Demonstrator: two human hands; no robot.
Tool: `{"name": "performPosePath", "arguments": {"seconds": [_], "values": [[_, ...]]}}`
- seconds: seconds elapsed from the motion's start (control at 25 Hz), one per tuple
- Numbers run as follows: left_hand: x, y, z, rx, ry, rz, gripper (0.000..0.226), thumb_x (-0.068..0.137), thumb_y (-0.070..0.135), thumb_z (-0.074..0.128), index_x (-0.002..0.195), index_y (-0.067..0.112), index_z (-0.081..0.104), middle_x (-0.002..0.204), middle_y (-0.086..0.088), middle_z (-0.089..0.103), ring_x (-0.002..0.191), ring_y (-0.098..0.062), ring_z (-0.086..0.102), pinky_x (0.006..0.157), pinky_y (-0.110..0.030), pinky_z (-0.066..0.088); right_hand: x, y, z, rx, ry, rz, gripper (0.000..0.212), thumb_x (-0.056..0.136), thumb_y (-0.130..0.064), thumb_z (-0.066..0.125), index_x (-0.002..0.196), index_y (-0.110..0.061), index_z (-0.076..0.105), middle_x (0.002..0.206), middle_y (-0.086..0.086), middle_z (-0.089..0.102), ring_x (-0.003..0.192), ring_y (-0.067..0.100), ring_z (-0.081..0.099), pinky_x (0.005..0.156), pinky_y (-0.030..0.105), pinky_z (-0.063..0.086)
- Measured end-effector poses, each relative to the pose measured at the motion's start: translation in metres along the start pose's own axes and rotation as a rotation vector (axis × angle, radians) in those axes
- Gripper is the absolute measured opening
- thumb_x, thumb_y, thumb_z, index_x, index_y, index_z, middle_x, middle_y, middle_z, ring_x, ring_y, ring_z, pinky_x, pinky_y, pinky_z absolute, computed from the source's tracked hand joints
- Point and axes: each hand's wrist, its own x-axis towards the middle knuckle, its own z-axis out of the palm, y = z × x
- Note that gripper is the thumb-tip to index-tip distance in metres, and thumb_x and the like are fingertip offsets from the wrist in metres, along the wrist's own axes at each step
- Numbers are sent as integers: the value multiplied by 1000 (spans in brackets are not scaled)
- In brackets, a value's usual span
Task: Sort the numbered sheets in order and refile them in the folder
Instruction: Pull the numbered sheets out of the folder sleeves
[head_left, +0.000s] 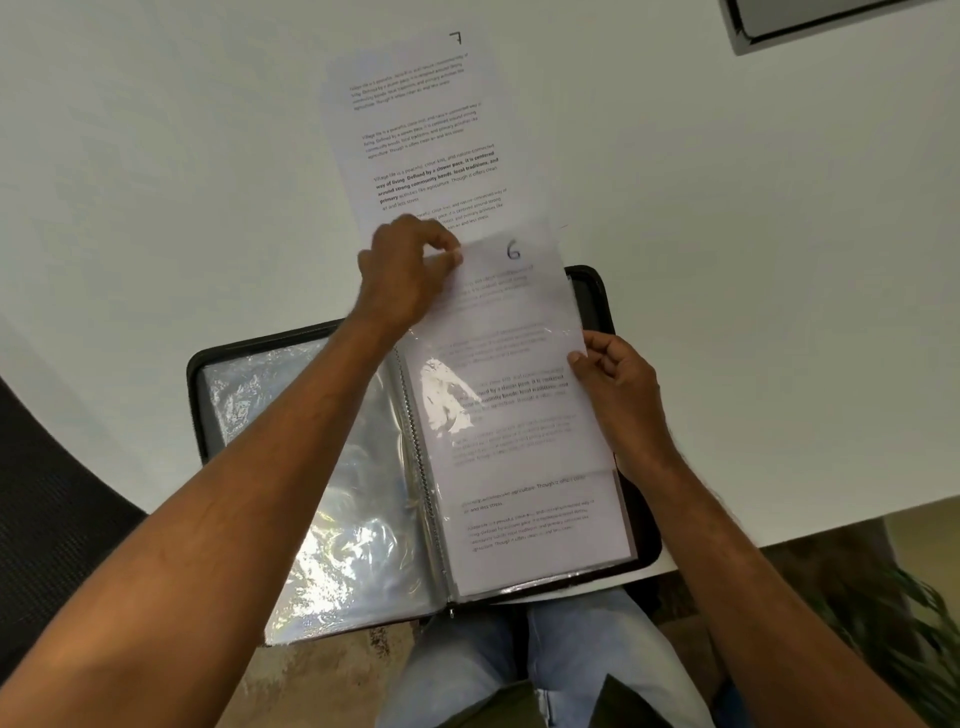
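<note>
We observe sheet 6 (511, 332) partly inside the open folder (592, 296), pinched at its far-left corner by the left grip (410, 275) and at its right edge by the right grip (618, 374); sheet 7 (426, 135) lies beyond on the worktop (156, 156).

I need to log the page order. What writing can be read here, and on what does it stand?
"7": handwritten at the top right of the sheet on the table.
"6": handwritten at the top of the sheet in both hands, over the folder.
Printed paragraphs on both: mostly too small; bold "community bonds, local traditions" shows on sheet 7.
</note>
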Motion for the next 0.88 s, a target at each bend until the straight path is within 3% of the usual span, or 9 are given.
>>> {"name": "performPosePath", "arguments": {"seconds": [0.08, 0.2, 0.36, 0.48, 0.56, 0.64, 0.72, 0.8, 0.88], "values": [[8, 5, -9, -89, 127, -49, 5, 93, 39, 68, 90, 37, 65, 110, 14, 63, 104, -9, 56, 92, -37, 24, -1, 5, -2, -7, -15, 11, 33, 100, -21, 66, 132, -18, 62, 117, -4, 74, 102, 13, 73, 87, 35, 62], [18, 12, -21, -180, 213, -77, 6, 92, 42, 67, 89, 36, 67, 106, 18, 66, 99, -3, 58, 91, -35, 20, -1, 11, -3, -62, -23, 4, 31, 100, -19, 65, 131, -18, 62, 119, -4, 73, 102, 12, 73, 86, 32, 62], [23, 5, -30, -271, 218, -129, 13, 85, 50, 71, 89, 39, 72, 100, 21, 70, 99, -4, 62, 94, -41, 24, 2, 18, -2, -134, 21, 17, 24, 102, -19, 62, 126, -19, 62, 117, -4, 73, 100, 13, 73, 79, 27, 62], [20, -17, -37, -374, 133, -198, 26, 74, 59, 79, 95, 46, 72, 96, 18, 67, 94, -9, 63, 103, -51, 44, 5, 22, -2, -151, 33, 21, 22, 103, -18, 61, 124, -18, 62, 118, -3, 72, 100, 13, 72, 76, 22, 60], [10, -29, -37, -523, 116, -257, 38, 76, 45, 86, 109, 35, 70, 103, 8, 68, 93, -12, 64, 93, -36, 56, 5, 22, -2, -163, 32, 20, 22, 103, -17, 60, 125, -17, 61, 118, -3, 71, 100, 11, 71, 72, 17, 58], [-4, -38, -30, -666, 87, -323, 43, 82, 25, 85, 119, 18, 65, 104, -5, 70, 91, -18, 69, 77, -22, 58, 7, 23, -3, -165, 31, 23, 21, 103, -16, 59, 125, -16, 61, 117, -4, 71, 98, 7, 70, 67, 13, 55], [-18, -47, -19, -720, 34, -380, 36, 87, 13, 80, 119, 9, 65, 107, -11, 75, 95, -25, 75, 80, -29, 61, 8, 23, -3, -165, 27, 30, 21, 103, -17, 59, 125, -17, 61, 116, -5, 71, 95, 6, 70, 66, 12, 54], [-27, -54, -7, -618, 6, -380, 24, 90, 14, 76, 111, 5, 69, 107, -11, 76, 97, -28, 75, 89, -43, 61, 8, 23, -3, -152, 23, 37, 21, 103, -18, 60, 124, -18, 61, 114, -6, 72, 94, 6, 71, 66, 14, 56], [-32, -57, 2, -421, 6, -335, 16, 93, 24, 74, 108, 18, 74, 101, -4, 76, 94, -25, 74, 93, -48, 59, 7, 23, -5, -130, 25, 40, 21, 102, -20, 62, 123, -20, 63, 112, -7, 73, 91, 6, 73, 69, 17, 58]]}}
